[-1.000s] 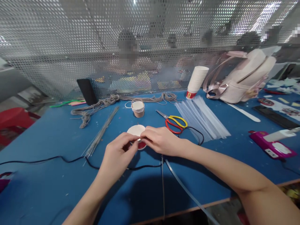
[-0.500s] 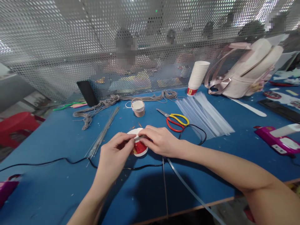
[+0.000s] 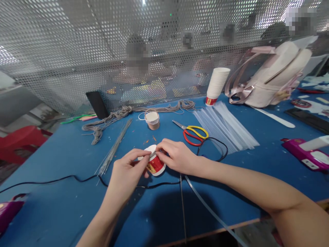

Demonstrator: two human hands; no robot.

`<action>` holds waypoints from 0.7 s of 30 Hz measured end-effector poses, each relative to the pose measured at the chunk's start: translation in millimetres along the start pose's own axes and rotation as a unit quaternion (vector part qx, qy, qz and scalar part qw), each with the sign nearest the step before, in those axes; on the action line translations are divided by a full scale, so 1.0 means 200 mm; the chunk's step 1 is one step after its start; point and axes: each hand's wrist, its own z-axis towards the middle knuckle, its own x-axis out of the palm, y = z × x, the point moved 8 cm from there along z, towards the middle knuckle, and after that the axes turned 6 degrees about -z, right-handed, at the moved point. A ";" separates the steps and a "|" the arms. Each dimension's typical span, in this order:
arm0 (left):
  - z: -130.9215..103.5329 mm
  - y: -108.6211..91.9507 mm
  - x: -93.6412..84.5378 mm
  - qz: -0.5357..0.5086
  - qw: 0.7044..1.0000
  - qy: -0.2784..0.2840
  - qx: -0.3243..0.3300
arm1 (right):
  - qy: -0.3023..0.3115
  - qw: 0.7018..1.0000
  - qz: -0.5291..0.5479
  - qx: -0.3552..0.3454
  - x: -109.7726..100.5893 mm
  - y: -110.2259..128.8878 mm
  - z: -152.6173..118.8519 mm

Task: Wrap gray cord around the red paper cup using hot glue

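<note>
A paper cup [image 3: 156, 165] with a red and gold band is tilted between my two hands near the middle of the blue table. My left hand [image 3: 131, 168] pinches at the cup's white rim from the left, thumb and index finger together. From the right, my right hand [image 3: 176, 156] closes its fingertips on the same rim. Whatever thin piece lies between the fingertips is too small to tell. Behind the cup stands a small wrapped cup [image 3: 153, 121] with a white top. Scissors [image 3: 195, 133] with red and yellow handles lie to the right.
Clear strips [image 3: 226, 128], a stack of cups [image 3: 217, 85] and a pale backpack [image 3: 269, 82] are at the right. Thin wires [image 3: 115, 147] and a black cable [image 3: 64, 176] lie left. Grey cord [image 3: 120, 113] runs before a mesh panel [image 3: 102, 68]. Purple tools flank both sides.
The cup has tilted, so more of its red band shows. Both hands stay at its rim, with the fingers slightly shifted. The whole view has moved a little.
</note>
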 end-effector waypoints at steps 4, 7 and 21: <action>0.00 0.03 0.01 0.030 0.998 0.023 -0.041 | 0.025 1.000 -0.002 0.015 0.03 -0.01 0.00; -0.01 0.03 -0.01 0.049 0.997 0.022 -0.052 | 0.040 0.999 -0.002 0.015 0.04 -0.01 -0.01; 0.00 -0.01 -0.04 0.095 0.995 0.024 0.004 | 0.025 1.000 -0.016 0.002 0.03 0.00 -0.01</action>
